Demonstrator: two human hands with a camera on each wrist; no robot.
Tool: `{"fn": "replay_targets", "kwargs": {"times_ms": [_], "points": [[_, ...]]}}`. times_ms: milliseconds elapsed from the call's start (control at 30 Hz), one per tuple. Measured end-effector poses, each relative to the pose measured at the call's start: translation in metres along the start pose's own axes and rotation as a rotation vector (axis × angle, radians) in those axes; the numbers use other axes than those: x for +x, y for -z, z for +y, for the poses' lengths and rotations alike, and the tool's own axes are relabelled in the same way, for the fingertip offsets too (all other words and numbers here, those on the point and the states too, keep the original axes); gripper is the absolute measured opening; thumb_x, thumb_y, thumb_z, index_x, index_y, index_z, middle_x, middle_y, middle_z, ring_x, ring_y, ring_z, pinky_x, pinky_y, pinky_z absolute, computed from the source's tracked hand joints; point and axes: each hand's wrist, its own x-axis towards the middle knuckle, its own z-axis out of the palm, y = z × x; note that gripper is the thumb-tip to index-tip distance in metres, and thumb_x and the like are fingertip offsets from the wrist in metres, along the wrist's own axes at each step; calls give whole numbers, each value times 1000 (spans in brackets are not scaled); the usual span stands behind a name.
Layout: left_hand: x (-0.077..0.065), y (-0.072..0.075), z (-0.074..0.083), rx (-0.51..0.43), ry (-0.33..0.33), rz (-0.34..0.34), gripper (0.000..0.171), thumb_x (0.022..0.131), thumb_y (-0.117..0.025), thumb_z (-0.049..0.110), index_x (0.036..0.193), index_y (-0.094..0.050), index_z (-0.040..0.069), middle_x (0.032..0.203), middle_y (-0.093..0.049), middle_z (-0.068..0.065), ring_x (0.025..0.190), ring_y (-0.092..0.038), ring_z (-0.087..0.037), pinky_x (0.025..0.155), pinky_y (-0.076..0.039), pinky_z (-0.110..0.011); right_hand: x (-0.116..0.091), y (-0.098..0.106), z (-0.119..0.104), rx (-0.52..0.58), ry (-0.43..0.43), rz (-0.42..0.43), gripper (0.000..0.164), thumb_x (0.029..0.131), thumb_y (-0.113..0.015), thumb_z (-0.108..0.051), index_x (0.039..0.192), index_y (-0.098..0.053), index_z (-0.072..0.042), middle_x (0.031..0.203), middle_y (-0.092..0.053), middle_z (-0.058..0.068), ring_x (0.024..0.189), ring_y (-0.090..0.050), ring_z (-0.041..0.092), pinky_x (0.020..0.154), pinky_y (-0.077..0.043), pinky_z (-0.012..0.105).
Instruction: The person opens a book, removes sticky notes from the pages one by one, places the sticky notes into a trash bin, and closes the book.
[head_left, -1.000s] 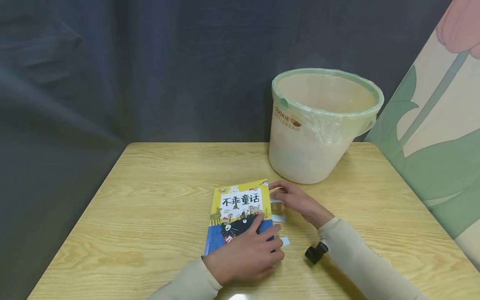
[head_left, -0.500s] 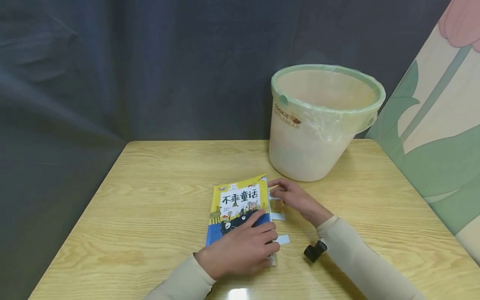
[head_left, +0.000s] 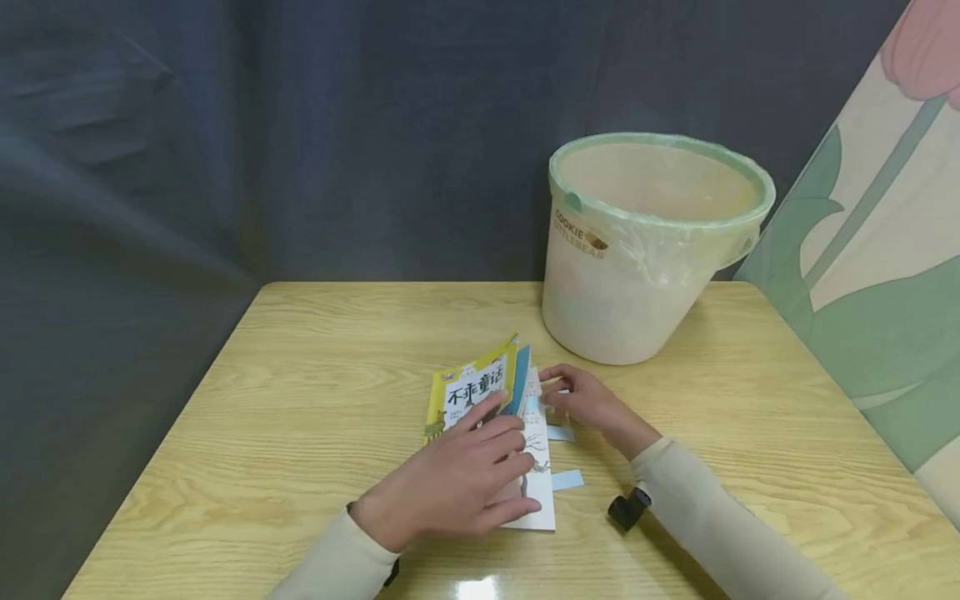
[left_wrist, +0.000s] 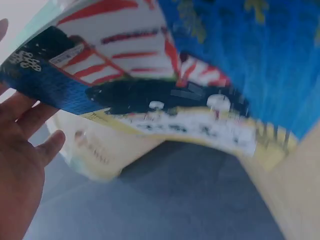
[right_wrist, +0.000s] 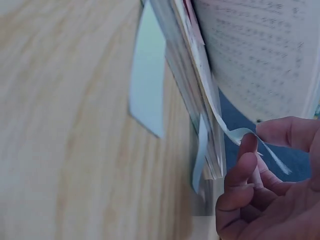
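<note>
A picture book [head_left: 459, 400] with a yellow and blue cover lies on the wooden table, its cover and some pages raised and bent to the left. My left hand [head_left: 457, 479] holds the raised part by its right edge. The left wrist view shows the bowed cover [left_wrist: 165, 85] beside the fingers. At the book's right side, my right hand [head_left: 596, 408] pinches a pale blue paper strip [right_wrist: 239, 133] between thumb and finger. That strip comes out from the exposed pages. Two more pale strips, one in the middle [head_left: 560, 433] and one lower [head_left: 567, 480], stick out of the book's right edge.
A cream bucket [head_left: 615, 292] with a green rim and clear plastic liner stands behind the book, to the right. The wooden table [head_left: 300, 433] ends at a dark curtain [head_left: 405, 150] at the back. A flower-patterned panel [head_left: 885, 317] stands on the right.
My left hand has moved left, lifting the cover and a batch of pages, so a white inner page now shows. My right hand stays at about the same spot.
</note>
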Motion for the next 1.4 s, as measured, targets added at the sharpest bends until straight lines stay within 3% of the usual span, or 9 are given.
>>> {"fn": "replay_targets", "kwargs": {"times_ms": [200, 367, 500, 600, 733, 900, 1000, 1200, 1400], "points": [[-18, 29, -7, 50, 143, 32, 36, 91, -46, 49, 96, -64, 18, 90, -61, 3, 104, -49, -17, 116, -21, -46, 1, -4, 5, -18, -19, 13, 37, 90, -58, -17, 125, -50, -5, 103, -61, 13, 79, -55, 20, 63, -45, 30], [-38, 52, -7, 165, 316, -42, 35, 86, -55, 41, 108, -65, 16, 94, -65, -1, 101, -51, -23, 114, -19, -56, 1, -5, 7, -58, -10, 33, 36, 89, -58, -16, 123, -51, -5, 103, -60, 13, 78, -53, 19, 64, -44, 30], [-50, 51, -12, 221, 430, -103, 31, 83, -61, 30, 110, -66, 16, 95, -66, -2, 94, -52, -26, 107, -21, -66, -1, -4, 8, -115, 2, 64, 36, 88, -59, -15, 122, -53, -5, 105, -59, 13, 81, -53, 20, 68, -45, 31], [-58, 44, -17, 230, 499, -157, 21, 81, -62, 25, 99, -67, 15, 92, -62, -3, 90, -50, -26, 101, -25, -68, -2, -3, 9, -196, 82, 99, 39, 86, -61, -13, 122, -53, -2, 107, -58, 16, 88, -54, 23, 74, -48, 37], [-67, 36, -21, 203, 580, -209, 16, 84, -62, 28, 91, -65, 14, 87, -57, -3, 88, -48, -26, 94, -30, -64, -8, -3, 7, -403, 275, 188, 38, 82, -64, -11, 118, -58, -1, 112, -60, 19, 103, -51, 32, 88, -45, 50], [-75, 31, -24, 161, 668, -306, 38, 84, -63, 39, 117, -61, 20, 98, -61, -2, 89, -47, -25, 83, -32, -54, -19, -7, 1, -610, 486, 155, 23, 83, -60, -10, 105, -69, -8, 108, -69, 10, 103, -56, 31, 88, -48, 52], [-79, 28, -25, 135, 698, -349, 45, 85, -62, 43, 127, -56, 25, 101, -62, -4, 90, -48, -25, 80, -31, -51, -26, -11, 1, -662, 548, 70, 22, 86, -58, -11, 104, -70, -10, 107, -70, 5, 101, -58, 24, 87, -51, 49], [-83, 16, -31, 143, 668, -305, 45, 83, -63, 50, 111, -59, 15, 101, -56, -6, 98, -43, -27, 86, -33, -54, -33, -13, 3, -714, 562, 1, 23, 88, -58, -16, 109, -66, -10, 115, -67, 5, 106, -56, 22, 90, -48, 52], [-82, 8, -33, 66, 572, -256, 57, 76, -72, 39, 122, -55, 10, 138, -48, -9, 135, -27, -30, 110, -26, -56, -37, -13, 4, -793, 480, -36, 40, 91, -58, -28, 128, -56, -12, 132, -56, 6, 123, -43, 28, 93, -39, 60]]}}
